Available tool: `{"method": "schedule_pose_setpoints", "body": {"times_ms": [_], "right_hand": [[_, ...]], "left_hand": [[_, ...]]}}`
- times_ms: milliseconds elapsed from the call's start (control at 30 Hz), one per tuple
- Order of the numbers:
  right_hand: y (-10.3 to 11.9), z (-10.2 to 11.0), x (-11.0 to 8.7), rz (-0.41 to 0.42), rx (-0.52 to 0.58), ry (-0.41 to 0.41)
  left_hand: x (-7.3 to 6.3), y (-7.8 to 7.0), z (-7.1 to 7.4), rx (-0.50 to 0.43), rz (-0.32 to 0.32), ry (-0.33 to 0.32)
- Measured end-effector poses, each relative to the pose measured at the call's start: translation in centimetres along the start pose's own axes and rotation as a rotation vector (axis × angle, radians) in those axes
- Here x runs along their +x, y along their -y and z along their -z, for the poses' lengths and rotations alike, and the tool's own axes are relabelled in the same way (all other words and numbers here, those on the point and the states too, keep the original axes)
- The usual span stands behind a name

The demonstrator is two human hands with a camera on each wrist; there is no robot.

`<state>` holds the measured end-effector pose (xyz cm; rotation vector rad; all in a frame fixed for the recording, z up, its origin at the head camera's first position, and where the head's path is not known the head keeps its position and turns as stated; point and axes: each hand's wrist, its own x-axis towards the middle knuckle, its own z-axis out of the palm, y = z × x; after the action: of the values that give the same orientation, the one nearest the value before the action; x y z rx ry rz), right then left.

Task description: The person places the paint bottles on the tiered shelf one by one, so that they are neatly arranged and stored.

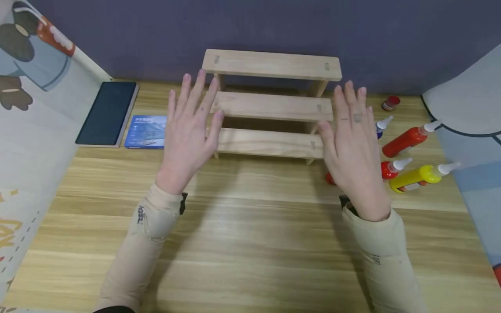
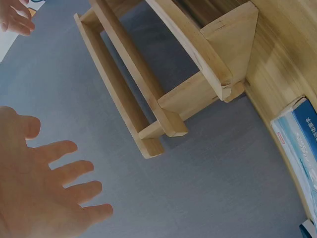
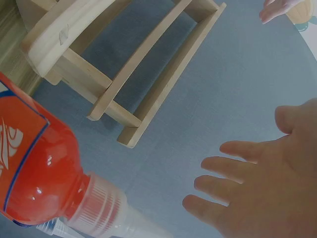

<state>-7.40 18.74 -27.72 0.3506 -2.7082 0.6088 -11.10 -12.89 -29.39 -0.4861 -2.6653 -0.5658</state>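
My left hand [image 1: 188,130] hovers with fingers straight and spread, over the left end of a three-step wooden rack [image 1: 270,106]. Between it and the dark book lies a blue box with a mountain picture [image 1: 145,131], partly covered by the hand. On the other side, my right hand [image 1: 354,148] is raised too, fingers extended, at the rack's right end and in front of some paint bottles. Neither hand holds anything. In the right wrist view a red bottle [image 3: 44,163] with a white nozzle looms close to the right hand [image 3: 267,173].
A dark book [image 1: 107,114] lies at the back left. On the right stand a yellow bottle [image 1: 415,179], a red bottle [image 1: 405,142], and a small red-lidded jar [image 1: 390,103]. The dark wall panel [image 1: 266,26] rises right behind the rack.
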Motion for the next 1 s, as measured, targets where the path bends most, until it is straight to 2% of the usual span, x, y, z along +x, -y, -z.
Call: {"method": "schedule_pose_setpoints", "body": {"times_ms": [133, 233, 333, 467, 600, 733, 800, 900, 1000], "right_hand": [[-0.1, 0.1, -0.2, 0.006, -0.002, 0.001], [-0.1, 0.1, -0.2, 0.010, -0.005, -0.003], [-0.1, 0.1, -0.2, 0.008, -0.004, -0.014], [0.0, 0.1, -0.3, -0.014, 0.020, -0.024], [0.0, 0.2, -0.4, -0.045, 0.089, -0.084], [-0.2, 0.7, -0.6, -0.051, 0.206, -0.176], [-0.4, 0.9, -0.8, -0.047, 0.280, -0.226], [-0.9, 1.3, -1.2, -0.057, 0.385, -0.307], [-1.8, 1.5, -1.8, -0.080, 0.480, -0.364]], "left_hand": [[0.0, 0.0, 0.0, -0.012, 0.019, 0.013], [0.3, 0.3, -0.3, -0.110, 0.059, 0.012], [0.8, 1.3, -1.0, -0.334, 0.175, 0.016], [1.4, 3.0, -2.3, -0.668, 0.389, 0.013], [1.8, 3.9, -3.7, -0.942, 0.521, -0.006], [2.2, 4.1, -4.8, -1.193, 0.590, -0.028], [2.3, 4.2, -5.1, -1.280, 0.616, -0.025], [2.2, 4.5, -5.4, -1.352, 0.637, -0.010], [2.0, 4.9, -5.4, -1.360, 0.637, 0.008]]}}
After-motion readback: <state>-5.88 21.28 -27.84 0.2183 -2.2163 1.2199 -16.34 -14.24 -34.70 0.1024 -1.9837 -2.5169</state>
